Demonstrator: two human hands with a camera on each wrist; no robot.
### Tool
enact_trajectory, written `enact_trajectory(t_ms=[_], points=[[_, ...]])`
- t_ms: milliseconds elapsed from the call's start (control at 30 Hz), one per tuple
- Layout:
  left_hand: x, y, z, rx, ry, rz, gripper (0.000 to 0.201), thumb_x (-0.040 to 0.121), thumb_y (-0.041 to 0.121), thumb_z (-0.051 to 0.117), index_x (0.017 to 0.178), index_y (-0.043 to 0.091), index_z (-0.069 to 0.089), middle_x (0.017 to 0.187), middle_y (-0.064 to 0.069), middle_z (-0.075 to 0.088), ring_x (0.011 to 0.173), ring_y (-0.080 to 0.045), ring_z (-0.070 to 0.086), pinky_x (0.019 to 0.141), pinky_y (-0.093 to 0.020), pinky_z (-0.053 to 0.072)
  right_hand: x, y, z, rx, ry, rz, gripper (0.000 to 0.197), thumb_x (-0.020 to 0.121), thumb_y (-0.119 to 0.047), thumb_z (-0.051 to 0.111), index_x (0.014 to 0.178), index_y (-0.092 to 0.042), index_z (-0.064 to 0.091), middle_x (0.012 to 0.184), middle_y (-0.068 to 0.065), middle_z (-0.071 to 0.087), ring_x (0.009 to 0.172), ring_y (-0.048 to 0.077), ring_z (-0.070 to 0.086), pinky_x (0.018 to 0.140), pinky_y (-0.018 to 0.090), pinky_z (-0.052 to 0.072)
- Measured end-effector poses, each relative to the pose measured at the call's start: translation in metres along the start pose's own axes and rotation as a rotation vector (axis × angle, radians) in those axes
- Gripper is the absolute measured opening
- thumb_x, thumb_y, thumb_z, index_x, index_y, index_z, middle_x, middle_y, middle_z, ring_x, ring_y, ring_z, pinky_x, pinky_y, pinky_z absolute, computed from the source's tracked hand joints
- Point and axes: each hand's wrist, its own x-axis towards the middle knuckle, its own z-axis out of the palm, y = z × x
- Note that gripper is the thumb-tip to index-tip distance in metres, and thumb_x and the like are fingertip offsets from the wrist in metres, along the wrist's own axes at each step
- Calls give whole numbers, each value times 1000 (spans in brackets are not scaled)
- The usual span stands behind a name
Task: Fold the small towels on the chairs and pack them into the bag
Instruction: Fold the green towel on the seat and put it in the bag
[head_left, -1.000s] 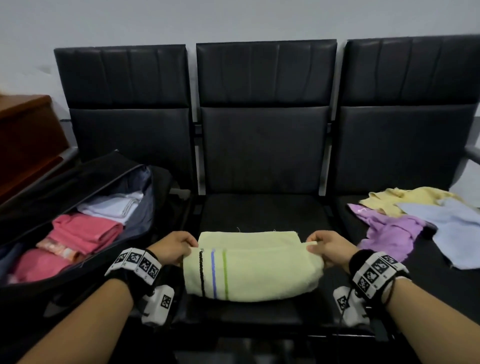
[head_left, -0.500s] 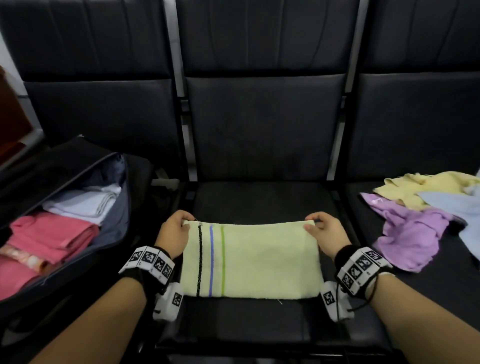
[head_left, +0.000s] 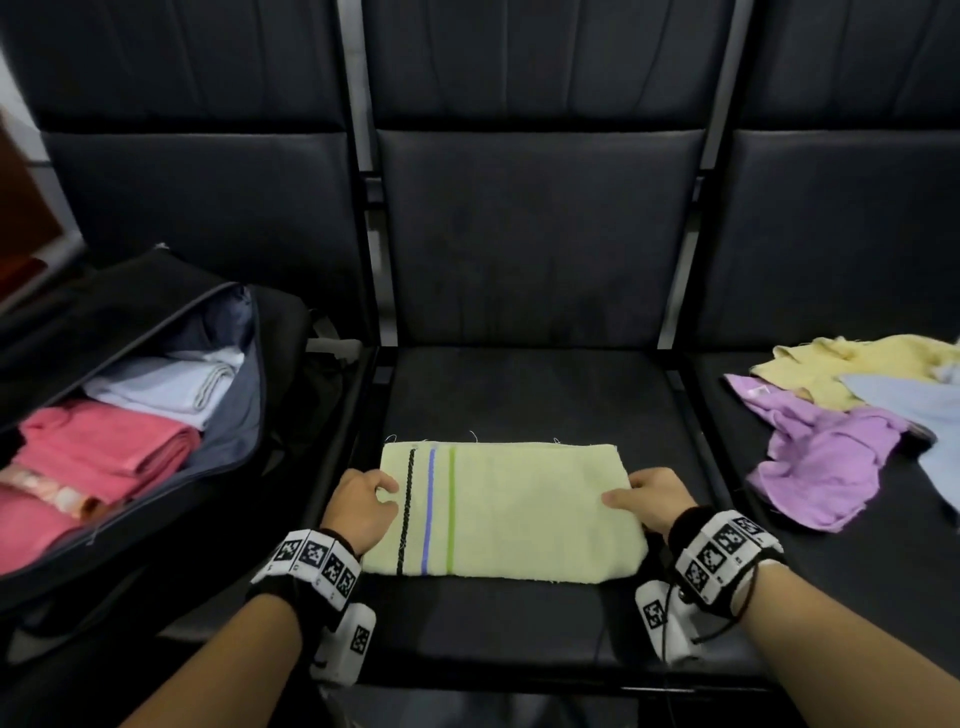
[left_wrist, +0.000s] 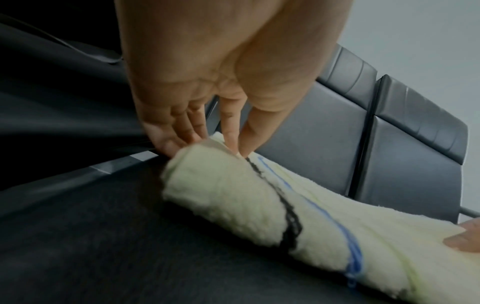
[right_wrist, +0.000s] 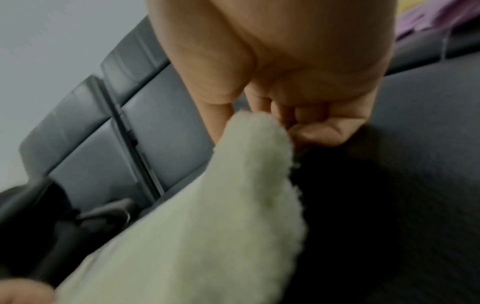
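A pale yellow towel (head_left: 524, 512) with black, blue and green stripes lies folded on the middle chair seat (head_left: 519, 395). My left hand (head_left: 363, 499) pinches its left edge beside the black stripe, seen close in the left wrist view as the towel (left_wrist: 233, 185) held by thumb and fingers (left_wrist: 233, 131). My right hand (head_left: 649, 496) pinches the right edge, thumb on top; the right wrist view shows the towel (right_wrist: 246, 164) raised between thumb and curled fingers (right_wrist: 322, 131). The open black bag (head_left: 223, 467) sits on the left chair.
Inside the bag lie folded pink towels (head_left: 104, 457) and white ones (head_left: 166, 387). On the right chair lie unfolded towels: purple (head_left: 831, 457), yellow (head_left: 852, 369) and light blue (head_left: 914, 400). Chair backs rise behind. A wooden surface (head_left: 21, 208) shows at far left.
The towel went from a raised fold to lying flat in half on the seat. Both hands slid from its far corners back to the middle of its side edges.
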Motion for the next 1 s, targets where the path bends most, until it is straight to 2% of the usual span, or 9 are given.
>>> enact_trajectory(t_ms=[233, 300, 367, 500, 567, 700, 767, 900, 1000], points=[[-12, 15, -4, -74, -46, 37, 22, 84, 7, 61, 96, 22, 71, 112, -7, 51, 92, -22, 60, 89, -31, 51, -32, -36, -27, 291, -30, -15, 15, 83, -5, 71, 71, -6, 63, 46, -4, 60, 35, 8, 53, 33, 15, 33], [-16, 22, -7, -120, -10, 60, 21, 85, 8, 60, 95, 22, 70, 109, -4, 53, 92, -21, 60, 86, -30, 51, -46, -56, -16, 365, -115, -43, 5, 84, -1, 69, 86, -5, 71, 61, 2, 70, 46, 10, 63, 38, 18, 41], [-21, 31, -6, -237, -70, 73, 17, 87, 10, 60, 94, 19, 71, 98, 0, 61, 85, -16, 60, 74, -27, 51, -56, -77, 2, 431, -204, -78, 18, 84, 2, 67, 100, -6, 72, 76, 7, 74, 58, 15, 69, 44, 22, 47], [-31, 43, -8, -712, -253, -73, 19, 95, 13, 58, 103, -1, 67, 87, -6, 63, 69, -16, 58, 55, -27, 44, -76, -119, 52, 429, -330, -153, 25, 85, 1, 66, 109, -8, 70, 85, 11, 72, 66, 19, 70, 48, 27, 50], [-32, 46, -14, -851, -285, -144, 22, 97, 19, 56, 104, 0, 66, 88, -9, 66, 64, -16, 61, 54, -26, 47, -84, -134, 79, 443, -422, -194, 24, 87, 0, 65, 110, -9, 68, 85, 12, 69, 73, 23, 68, 58, 35, 55], [-31, 37, -13, -877, -337, -212, 34, 102, 35, 49, 116, 10, 67, 111, -11, 72, 99, -25, 69, 89, -36, 53, -89, -139, 106, 415, -482, -217, 38, 90, -7, 67, 126, -12, 56, 101, 19, 64, 84, 26, 71, 65, 41, 59], [-30, 31, -8, -829, -328, -196, 31, 99, 30, 57, 121, 9, 64, 117, -12, 71, 110, -29, 67, 101, -46, 50, -85, -128, 103, 338, -446, -225, 38, 90, -8, 67, 126, -13, 56, 105, 19, 62, 86, 24, 71, 66, 43, 60], [-30, 28, 2, -697, -224, -94, 42, 83, -8, 67, 122, 2, 57, 113, -14, 69, 106, -29, 67, 95, -42, 55, -79, -101, 83, 227, -428, -265, 34, 88, -1, 65, 119, -13, 60, 92, 9, 64, 83, 22, 67, 70, 43, 59], [-27, 25, 1, -615, -185, -61, 53, 77, -16, 62, 125, 6, 56, 109, -9, 69, 103, -26, 68, 93, -42, 56, -78, -90, 78, 136, -436, -362, 31, 84, 1, 68, 111, -14, 66, 90, 3, 67, 75, 17, 62, 70, 36, 55]])
